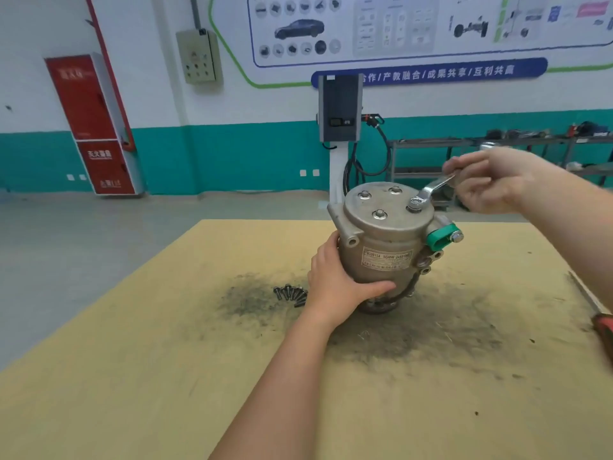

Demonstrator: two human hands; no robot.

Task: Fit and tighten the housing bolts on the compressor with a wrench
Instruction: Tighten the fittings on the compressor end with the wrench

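compressor (386, 247) in left hand (335, 287), wrench (431, 190) right hand (491, 180)

Left hand (335, 287) gripping upright compressor (384, 247), right hand (491, 184) holding wrench (431, 190) — seated on top bolt (414, 204)

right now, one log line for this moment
left hand grips compressor | right hand holds wrench on top bolt | spare bolts on table
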